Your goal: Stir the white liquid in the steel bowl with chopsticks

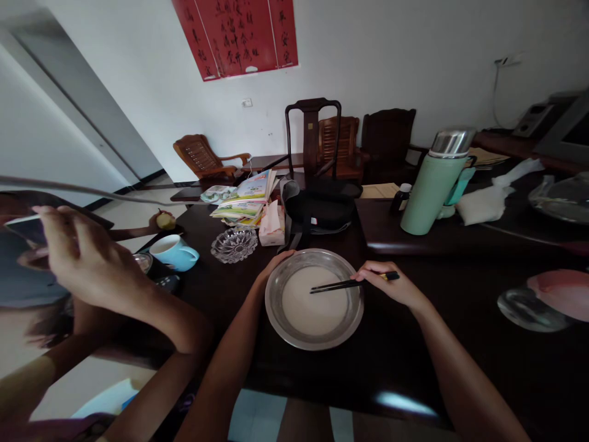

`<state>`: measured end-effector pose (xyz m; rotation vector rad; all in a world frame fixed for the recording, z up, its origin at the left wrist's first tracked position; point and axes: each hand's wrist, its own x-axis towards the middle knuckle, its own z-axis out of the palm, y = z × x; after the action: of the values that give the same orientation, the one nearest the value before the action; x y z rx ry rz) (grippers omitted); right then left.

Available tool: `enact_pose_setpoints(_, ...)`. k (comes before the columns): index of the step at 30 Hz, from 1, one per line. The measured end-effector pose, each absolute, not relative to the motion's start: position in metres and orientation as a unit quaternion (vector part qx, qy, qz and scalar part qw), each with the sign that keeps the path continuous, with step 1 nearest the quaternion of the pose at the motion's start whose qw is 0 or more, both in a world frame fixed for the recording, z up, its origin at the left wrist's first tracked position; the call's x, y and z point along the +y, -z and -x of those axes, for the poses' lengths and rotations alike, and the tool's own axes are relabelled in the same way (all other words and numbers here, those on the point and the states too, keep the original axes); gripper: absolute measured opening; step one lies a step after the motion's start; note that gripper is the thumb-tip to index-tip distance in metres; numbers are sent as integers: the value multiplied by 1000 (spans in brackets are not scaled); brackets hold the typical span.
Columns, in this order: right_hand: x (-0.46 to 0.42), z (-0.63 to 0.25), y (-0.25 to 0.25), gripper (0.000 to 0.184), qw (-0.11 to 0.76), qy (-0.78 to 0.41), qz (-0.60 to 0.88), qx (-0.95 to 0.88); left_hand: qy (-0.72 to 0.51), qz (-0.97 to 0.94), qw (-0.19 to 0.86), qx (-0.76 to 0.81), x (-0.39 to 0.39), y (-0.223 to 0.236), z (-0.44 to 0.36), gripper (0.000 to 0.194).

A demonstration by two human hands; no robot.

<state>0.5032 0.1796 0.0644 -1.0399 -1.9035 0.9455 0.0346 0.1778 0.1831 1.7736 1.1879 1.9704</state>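
Between the hands: metal bowl [275,301] on dark table [391,356], whitish liquid [313,310] inside.
Left hand [276,263]: against bowl's far-left rim; can't tell how far fingers close.
Right hand [386,279]: closed around black chopsticks [334,286], just beyond bowl's right rim.
Chopsticks: slanting left from right hand over bowl, tips at the liquid; depth can't tell.
Beyond left hand: glass dish [234,245], tissue box [272,224], dark bag [319,205].
Beyond right hand: green thermos [432,190], upright.
Left of left hand: blue mug [177,253]; nearer, another person's raised hand [87,264].
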Motion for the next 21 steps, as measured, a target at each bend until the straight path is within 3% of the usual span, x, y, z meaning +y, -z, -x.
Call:
enact_pose_setpoints(2, 180, -510, -65, 31, 396, -365, 428, -726, -696, -633, 55, 334, 178, -185, -37, 28)
enact_pose_setpoints(6, 177, -514, -68, 37, 413, -394, 422, -704, -674, -661, 94, 316, 183, -182, -32, 37)
enact_pose_setpoints(15, 182, -505, -60, 30, 402, -346, 421, -736, -700, -629, 91, 327, 180, -184, -35, 25)
enact_pose_setpoints(18, 180, -510, -62, 36, 414, -369, 419, -719, -688, -630, 103, 347, 178, -181, -27, 36)
enact_pose_setpoints(21, 178, -504, -64, 37, 395, -409, 390, -724, -651, -599, 198, 422, 176, -174, -15, 67)
